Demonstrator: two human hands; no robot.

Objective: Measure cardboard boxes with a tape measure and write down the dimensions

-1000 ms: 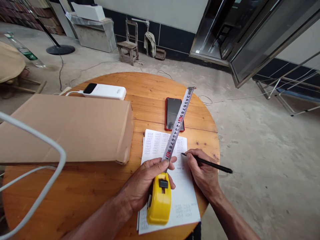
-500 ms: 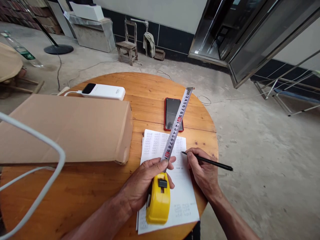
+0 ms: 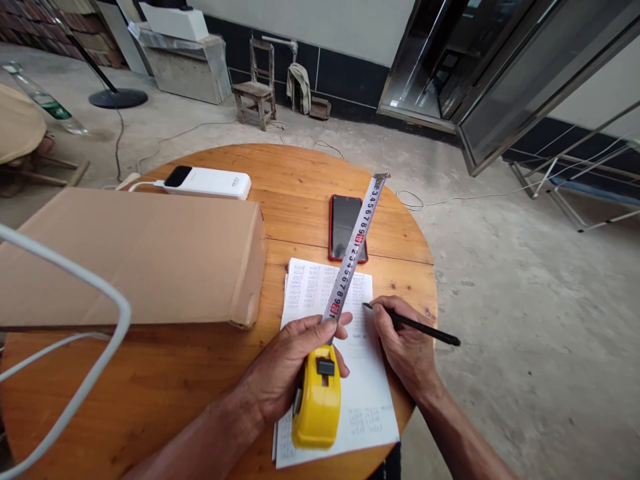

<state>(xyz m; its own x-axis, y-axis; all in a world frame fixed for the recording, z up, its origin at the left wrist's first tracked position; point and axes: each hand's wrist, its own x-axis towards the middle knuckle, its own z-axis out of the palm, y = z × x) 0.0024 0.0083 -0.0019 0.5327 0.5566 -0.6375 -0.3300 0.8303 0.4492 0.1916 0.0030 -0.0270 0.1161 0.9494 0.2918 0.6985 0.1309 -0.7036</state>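
My left hand (image 3: 287,363) is closed on a yellow tape measure (image 3: 317,407), its thumb pressing the pulled-out metal blade just past the red 20 mark. The blade slants up and right, over the sheets and across a phone (image 3: 345,223) in a red case. Between thumb and fingers my right hand (image 3: 405,347) grips a black pen (image 3: 425,327), whose tip is at the right part of the paper (image 3: 365,380). Rows of small handwritten figures cover the paper's upper part and lower edge. The tape's body hides part of the sheet.
On the round wooden table (image 3: 295,173) a cardboard box (image 3: 130,260) lies at the left, with a white power bank (image 3: 215,181) behind it. A white cable (image 3: 117,307) loops in the left foreground. Beyond stand a small wooden chair (image 3: 255,90) and a drying rack (image 3: 550,177).
The pen's rear end has dipped slightly and shifted left, while its tip stays near the same spot. My left hand and the tape measure look unmoved.
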